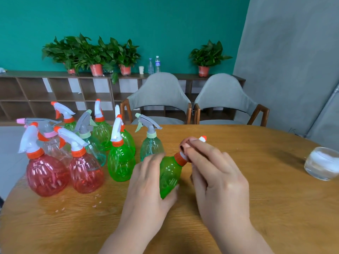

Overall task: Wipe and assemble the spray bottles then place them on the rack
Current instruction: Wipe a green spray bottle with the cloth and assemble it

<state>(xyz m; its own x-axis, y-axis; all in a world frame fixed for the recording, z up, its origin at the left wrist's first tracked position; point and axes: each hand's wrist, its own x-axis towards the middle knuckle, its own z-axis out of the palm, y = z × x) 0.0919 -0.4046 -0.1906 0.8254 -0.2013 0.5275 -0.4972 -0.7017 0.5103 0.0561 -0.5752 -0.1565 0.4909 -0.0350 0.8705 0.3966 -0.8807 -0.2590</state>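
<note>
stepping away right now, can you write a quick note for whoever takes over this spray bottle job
Left hand holds the tilted green bottle over the wooden table.
Right hand grips its spray head at the orange collar; I cannot tell if it is tight.
Done: the other spray bottles stand assembled at the table's left.
A glass bowl holding something white sits far right.
Left: finish this one, then rack all; none is racked in view.

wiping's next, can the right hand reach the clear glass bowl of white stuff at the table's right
Probably yes: only bare wooden table lies between the right hand and the clear glass bowl. It must first let go of the white spray head on the green plastic bottle.
</note>
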